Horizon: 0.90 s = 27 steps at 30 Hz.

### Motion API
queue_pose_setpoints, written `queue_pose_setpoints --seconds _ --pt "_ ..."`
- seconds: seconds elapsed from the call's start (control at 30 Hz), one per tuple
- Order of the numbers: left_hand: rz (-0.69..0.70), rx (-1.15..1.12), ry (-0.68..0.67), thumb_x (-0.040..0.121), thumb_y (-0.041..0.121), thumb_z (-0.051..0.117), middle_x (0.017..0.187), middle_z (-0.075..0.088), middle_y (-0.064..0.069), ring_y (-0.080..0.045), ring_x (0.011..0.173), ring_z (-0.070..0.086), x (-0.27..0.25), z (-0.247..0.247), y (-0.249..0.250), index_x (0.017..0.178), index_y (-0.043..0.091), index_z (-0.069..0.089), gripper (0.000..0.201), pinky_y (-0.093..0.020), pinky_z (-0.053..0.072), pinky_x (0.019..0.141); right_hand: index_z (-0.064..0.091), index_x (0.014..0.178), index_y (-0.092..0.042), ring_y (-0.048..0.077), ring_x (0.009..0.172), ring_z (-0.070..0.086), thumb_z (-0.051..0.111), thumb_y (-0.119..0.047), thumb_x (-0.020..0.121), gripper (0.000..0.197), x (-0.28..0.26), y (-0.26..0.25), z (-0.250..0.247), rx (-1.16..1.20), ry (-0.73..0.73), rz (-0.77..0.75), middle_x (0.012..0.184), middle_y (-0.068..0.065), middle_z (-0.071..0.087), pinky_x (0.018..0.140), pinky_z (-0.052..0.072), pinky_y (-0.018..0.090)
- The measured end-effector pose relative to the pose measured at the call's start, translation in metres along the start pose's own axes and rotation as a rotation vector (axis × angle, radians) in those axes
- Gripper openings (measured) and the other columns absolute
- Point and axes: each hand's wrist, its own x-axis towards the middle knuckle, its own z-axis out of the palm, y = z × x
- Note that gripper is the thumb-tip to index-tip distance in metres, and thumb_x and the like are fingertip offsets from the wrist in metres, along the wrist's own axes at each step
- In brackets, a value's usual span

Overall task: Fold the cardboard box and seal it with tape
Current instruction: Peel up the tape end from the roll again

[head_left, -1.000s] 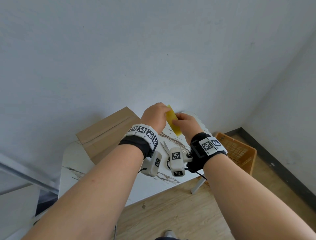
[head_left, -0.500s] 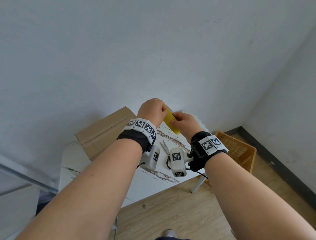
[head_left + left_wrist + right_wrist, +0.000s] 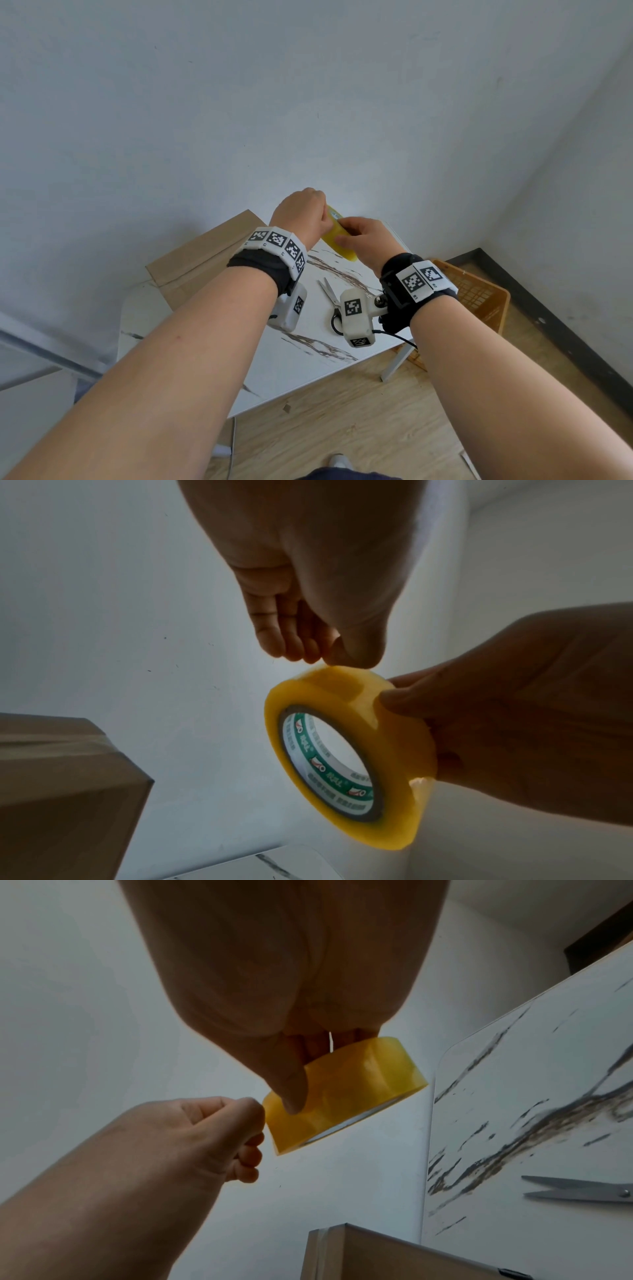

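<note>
We are gripping the tape roll (image 3: 356, 753) in our right hand (image 3: 366, 241), raised above the worktop (image 3: 308, 356). Our left hand (image 3: 301, 216) is pinching at its upper rim, just left of it. The cardboard box (image 3: 202, 260) is lying further left.
</note>
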Motion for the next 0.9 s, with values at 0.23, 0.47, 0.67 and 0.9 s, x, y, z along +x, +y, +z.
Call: queue_pose_setpoints --seconds 0.23,0.47,0.67,0.9 --pt "0.026 -0.086 -0.036 0.087 0.011 0.047 0.089 0.052 -0.008 -0.022 0.072 0.048 -0.013 0.007 0.0 0.082 0.009 0.05 0.006 -0.031 0.038 0.064 0.071 0.106 -0.018 0.027 0.091 0.064 0.063 -0.015 0.085 0.022 0.002 0.004 0.003 0.042 0.011 0.03 0.101 0.013 0.071 0.091 0.051 0.047" --pt "-0.194 -0.448 0.062 0.091 0.008 0.052 0.12 0.055 -0.003 -0.016 0.098 0.058 -0.013 0.021 -0.023 0.118 0.018 0.058 0.029 -0.026 0.045 0.085 0.069 0.112 -0.012 0.026 0.101 0.06 0.059 -0.007 0.085 0.029 0.002 0.008 -0.006 0.156 -0.009 0.098 0.108 0.01 0.068 0.094 0.045 0.039" --pt "-0.122 -0.38 -0.142 0.081 -0.005 0.054 0.147 0.038 -0.001 -0.02 0.131 0.043 -0.006 0.011 -0.03 0.145 0.032 0.034 0.076 -0.031 0.039 0.104 0.062 0.08 -0.014 0.028 0.095 0.046 0.039 0.002 0.083 0.027 0.001 -0.004 -0.006 0.409 0.01 0.224 0.094 0.012 0.056 0.087 0.036 0.039" --pt "-0.035 -0.273 -0.156 0.077 -0.002 0.057 0.108 0.064 -0.003 -0.025 0.097 0.059 -0.007 0.006 -0.03 0.106 0.022 0.063 0.038 -0.032 0.047 0.079 0.062 0.08 -0.015 0.026 0.092 0.046 0.056 -0.032 0.055 0.031 0.006 -0.01 -0.007 0.338 -0.023 0.305 0.097 0.009 0.054 0.089 0.038 0.04"
